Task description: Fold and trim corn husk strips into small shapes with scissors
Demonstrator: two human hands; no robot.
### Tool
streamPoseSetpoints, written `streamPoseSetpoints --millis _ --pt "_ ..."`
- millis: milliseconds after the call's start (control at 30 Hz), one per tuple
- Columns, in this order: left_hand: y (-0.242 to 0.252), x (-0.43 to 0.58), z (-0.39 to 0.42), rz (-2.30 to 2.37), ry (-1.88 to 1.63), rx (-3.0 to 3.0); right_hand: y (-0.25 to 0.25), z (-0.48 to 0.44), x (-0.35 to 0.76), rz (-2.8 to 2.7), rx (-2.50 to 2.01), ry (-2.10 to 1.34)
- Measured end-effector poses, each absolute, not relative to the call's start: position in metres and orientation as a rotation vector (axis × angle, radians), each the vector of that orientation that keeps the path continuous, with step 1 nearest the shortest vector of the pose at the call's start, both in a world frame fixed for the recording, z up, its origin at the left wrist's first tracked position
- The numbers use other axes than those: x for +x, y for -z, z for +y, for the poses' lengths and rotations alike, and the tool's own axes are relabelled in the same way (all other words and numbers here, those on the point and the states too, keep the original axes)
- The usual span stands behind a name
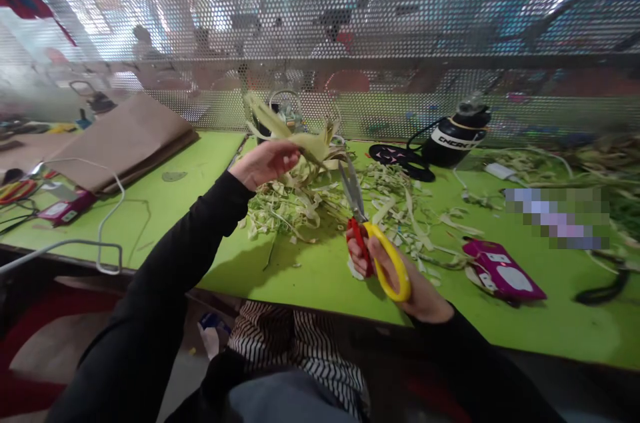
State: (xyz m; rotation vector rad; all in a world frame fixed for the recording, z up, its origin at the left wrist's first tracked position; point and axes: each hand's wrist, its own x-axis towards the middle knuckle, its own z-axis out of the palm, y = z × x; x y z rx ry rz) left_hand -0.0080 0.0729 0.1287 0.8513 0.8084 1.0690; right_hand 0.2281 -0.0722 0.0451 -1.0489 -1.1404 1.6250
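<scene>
My left hand (270, 163) is closed on a pale yellow-green corn husk (313, 142), raised over the table, its broad strips fanning out past the fingers. My right hand (407, 280) grips scissors (354, 193) by their red and yellow handles. The blades point away from me, slightly parted, just right of the husk; whether they touch it I cannot tell. Below both hands lies a loose heap of cut husk shreds (283, 213), and more shreds (393, 193) spread to the right.
The green table (220, 263) backs onto a perforated metal screen (310, 23). Brown paper (125, 140) lies at left. On the right are a black bottle (453, 143), a black patterned item (400, 160), a white plug (500, 172) and a purple device (504, 271). A white cable (110, 173) trails at left.
</scene>
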Motion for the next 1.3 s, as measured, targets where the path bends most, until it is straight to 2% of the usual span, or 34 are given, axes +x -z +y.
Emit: streamPoseSetpoints --millis 100,233,500,733,1133,1300 --pt "-0.122 -0.014 0.075 0.708 -1.247 0.712 -0.044 -0.07 0.228 -1.115 -1.023 -1.638" --pt "-0.113 -0.012 0.068 0.713 -1.131 0.778 -0.05 -0.071 0.226 -1.186 -1.045 -1.625" --pt "-0.134 -0.003 0.044 0.966 -0.886 1.693 -0.052 -0.085 0.223 -1.271 -1.107 -1.654" --pt "-0.147 0.008 0.036 1.207 -0.958 2.079 -0.044 -0.105 0.219 -1.273 -1.117 -1.763" --pt "-0.139 0.018 0.039 1.226 -0.853 2.129 -0.041 -0.096 0.222 -1.08 -1.219 -1.702" --pt "-0.136 0.023 0.042 1.201 -0.802 1.969 -0.044 -0.092 0.22 -1.131 -1.268 -1.655"
